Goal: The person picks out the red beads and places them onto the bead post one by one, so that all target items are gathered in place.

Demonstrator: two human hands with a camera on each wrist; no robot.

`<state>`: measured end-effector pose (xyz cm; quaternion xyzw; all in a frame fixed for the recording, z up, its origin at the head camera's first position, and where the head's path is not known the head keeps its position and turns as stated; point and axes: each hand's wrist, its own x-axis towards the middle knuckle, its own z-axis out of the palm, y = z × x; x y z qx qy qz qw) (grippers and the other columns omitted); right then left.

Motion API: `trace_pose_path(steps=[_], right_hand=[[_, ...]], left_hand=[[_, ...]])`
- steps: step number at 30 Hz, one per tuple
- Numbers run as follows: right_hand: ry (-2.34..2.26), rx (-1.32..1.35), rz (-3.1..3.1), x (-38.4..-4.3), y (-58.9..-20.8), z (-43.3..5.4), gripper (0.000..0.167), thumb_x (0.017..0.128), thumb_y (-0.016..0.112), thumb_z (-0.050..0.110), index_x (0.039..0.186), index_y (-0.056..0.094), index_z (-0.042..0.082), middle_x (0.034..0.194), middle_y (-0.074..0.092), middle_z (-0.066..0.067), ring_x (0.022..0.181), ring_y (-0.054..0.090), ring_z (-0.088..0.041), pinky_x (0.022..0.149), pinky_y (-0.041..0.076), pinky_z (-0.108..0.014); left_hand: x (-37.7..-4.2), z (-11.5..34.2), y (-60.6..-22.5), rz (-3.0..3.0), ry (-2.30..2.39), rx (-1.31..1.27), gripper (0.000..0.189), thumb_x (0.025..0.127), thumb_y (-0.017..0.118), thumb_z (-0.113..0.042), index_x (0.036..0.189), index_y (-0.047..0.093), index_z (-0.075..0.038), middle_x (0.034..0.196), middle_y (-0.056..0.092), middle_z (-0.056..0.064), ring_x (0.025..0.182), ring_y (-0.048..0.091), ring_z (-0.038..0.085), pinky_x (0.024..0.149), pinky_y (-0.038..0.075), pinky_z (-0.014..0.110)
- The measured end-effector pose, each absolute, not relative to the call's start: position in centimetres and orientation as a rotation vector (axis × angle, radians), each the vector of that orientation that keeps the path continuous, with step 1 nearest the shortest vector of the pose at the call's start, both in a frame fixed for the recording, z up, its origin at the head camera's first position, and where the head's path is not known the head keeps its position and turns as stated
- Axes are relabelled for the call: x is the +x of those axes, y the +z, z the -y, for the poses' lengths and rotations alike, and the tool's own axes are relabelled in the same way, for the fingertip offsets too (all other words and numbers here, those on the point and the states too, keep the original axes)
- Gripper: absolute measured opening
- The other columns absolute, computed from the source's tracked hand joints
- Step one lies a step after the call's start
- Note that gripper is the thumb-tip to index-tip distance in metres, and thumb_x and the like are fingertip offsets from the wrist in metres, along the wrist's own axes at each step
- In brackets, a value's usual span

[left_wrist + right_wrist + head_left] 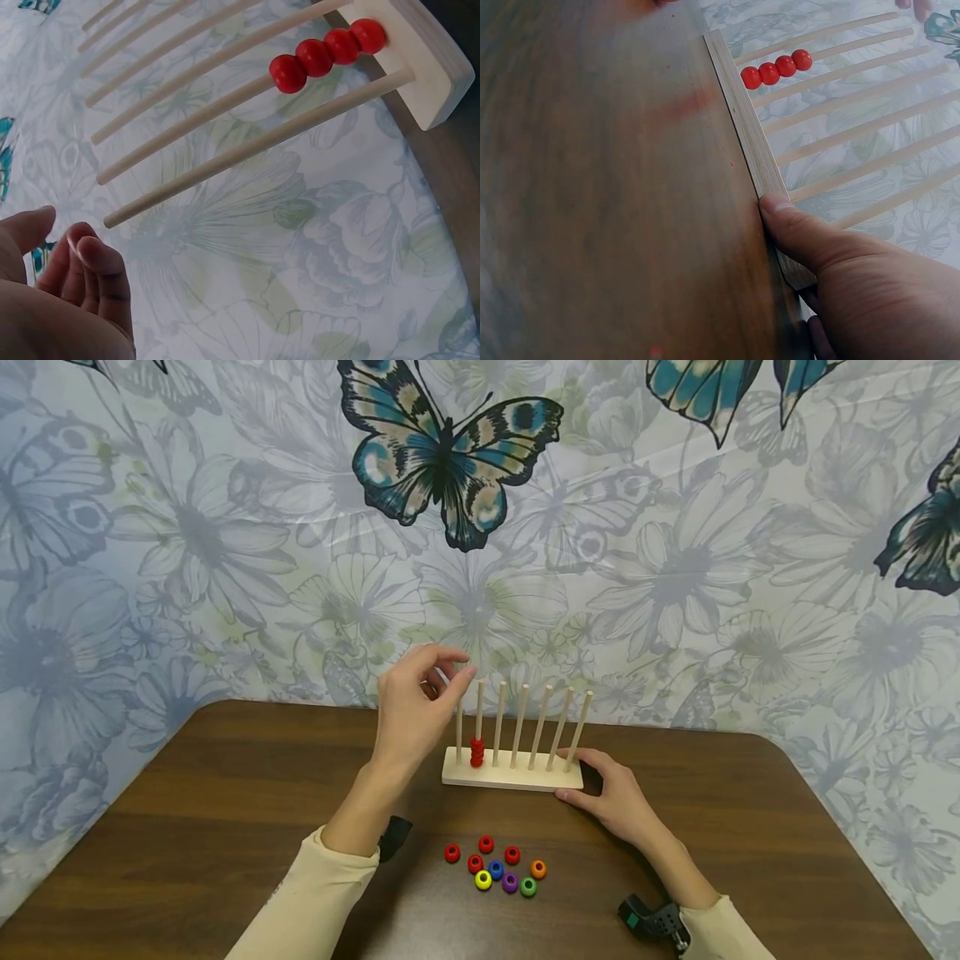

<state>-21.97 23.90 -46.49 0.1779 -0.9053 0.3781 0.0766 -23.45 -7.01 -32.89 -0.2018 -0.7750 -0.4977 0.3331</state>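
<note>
A wooden peg rack [510,778] stands on the table, with several upright pegs in a row. Red beads [315,58] are stacked low on the second peg from the left. My right hand [611,793] grips the right end of the rack's base, the thumb [784,214] along its front edge. Beside the top of the leftmost peg hovers my left hand [417,706], fingers loosely bent. A gap shows between its thumb and fingers [101,259] in the left wrist view, and no bead is seen there.
Loose beads lie on the table in front of the rack: several red [486,844], one blue [496,870], yellow [483,881], purple [510,883], green [528,887] and orange [538,869]. A butterfly-patterned cloth [675,635] hangs behind the brown table [247,810].
</note>
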Motion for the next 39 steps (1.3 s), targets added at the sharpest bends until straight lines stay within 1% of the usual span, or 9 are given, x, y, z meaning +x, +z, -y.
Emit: trace_pose_path(steps=[6, 10, 17, 24, 28, 32, 35, 39], right_hand=[[1.14, 0.54, 2.71, -22.0, -46.5, -23.7, 0.057, 0.088, 0.088, 0.031, 0.14, 0.067, 0.019, 0.143, 0.066, -0.007, 0.139, 0.056, -0.036, 0.115, 0.042, -0.062], [1.14, 0.538, 2.711, -22.0, -46.5, -23.9, 0.058, 0.087, 0.088, 0.031, 0.14, 0.067, 0.019, 0.144, 0.065, -0.007, 0.14, 0.056, -0.037, 0.115, 0.041, -0.062], [1.144, 0.537, 2.715, -21.9, -46.5, -24.1, 0.059, 0.088, 0.087, 0.032, 0.141, 0.066, 0.019, 0.145, 0.065, -0.007, 0.141, 0.055, -0.036, 0.116, 0.041, -0.062], [1.148, 0.53, 2.72, -21.8, -46.5, -24.1, 0.059, 0.088, 0.087, 0.03, 0.141, 0.066, 0.016, 0.145, 0.065, -0.009, 0.141, 0.055, -0.037, 0.116, 0.04, -0.063], [1.144, 0.528, 2.72, -21.9, -46.4, -24.0, 0.059, 0.088, 0.087, 0.031, 0.141, 0.066, 0.016, 0.144, 0.065, -0.009, 0.14, 0.055, -0.037, 0.116, 0.041, -0.063], [1.148, 0.529, 2.72, -21.9, -46.3, -23.9, 0.059, 0.088, 0.087, 0.031, 0.141, 0.066, 0.017, 0.144, 0.065, -0.008, 0.14, 0.055, -0.037, 0.116, 0.04, -0.062], [1.15, 0.531, 2.721, -21.9, -46.3, -23.9, 0.058, 0.088, 0.087, 0.03, 0.14, 0.066, 0.017, 0.145, 0.065, -0.008, 0.141, 0.055, -0.037, 0.116, 0.04, -0.063], [1.148, 0.535, 2.72, -21.9, -46.3, -23.9, 0.058, 0.088, 0.087, 0.031, 0.14, 0.066, 0.017, 0.144, 0.065, -0.008, 0.14, 0.055, -0.037, 0.116, 0.04, -0.063]], left_hand=[[-23.3, 7.4, -33.1, 2.023, -1.277, -0.62, 0.006, 0.093, 0.082, -0.017, 0.097, 0.079, -0.013, 0.077, 0.064, -0.003, 0.056, 0.053, 0.011, 0.054, 0.047, 0.021], [-23.1, 8.2, -34.0, 2.08, -1.253, -0.692, 0.004, 0.093, 0.081, -0.014, 0.096, 0.08, -0.012, 0.076, 0.066, -0.003, 0.053, 0.054, 0.011, 0.052, 0.047, 0.024], [-22.8, 9.6, -36.1, 2.212, -1.223, -0.763, 0.006, 0.09, 0.082, -0.01, 0.096, 0.08, -0.011, 0.077, 0.068, -0.004, 0.059, 0.057, 0.01, 0.056, 0.049, 0.025], [-22.3, 9.9, -37.1, 2.367, -1.271, -0.839, 0.006, 0.093, 0.082, -0.017, 0.097, 0.079, -0.012, 0.078, 0.07, -0.007, 0.062, 0.06, 0.01, 0.058, 0.051, 0.026], [-22.4, 9.6, -37.6, 2.498, -1.23, -0.968, 0.005, 0.092, 0.082, -0.017, 0.096, 0.079, -0.017, 0.08, 0.07, -0.01, 0.062, 0.058, 0.008, 0.056, 0.049, 0.024], [-22.4, 9.3, -38.4, 2.634, -1.167, -1.154, 0.008, 0.091, 0.084, -0.017, 0.093, 0.077, -0.02, 0.083, 0.071, -0.013, 0.066, 0.06, 0.004, 0.06, 0.051, 0.023], [-22.3, 9.0, -39.1, 2.73, -1.15, -1.282, 0.009, 0.09, 0.085, -0.017, 0.093, 0.076, -0.019, 0.084, 0.071, -0.013, 0.072, 0.061, 0.002, 0.067, 0.055, 0.023], [-22.0, 8.4, -39.8, 2.864, -1.149, -1.362, 0.011, 0.089, 0.086, -0.016, 0.093, 0.076, -0.016, 0.08, 0.069, -0.013, 0.071, 0.062, 0.002, 0.068, 0.054, 0.022]])
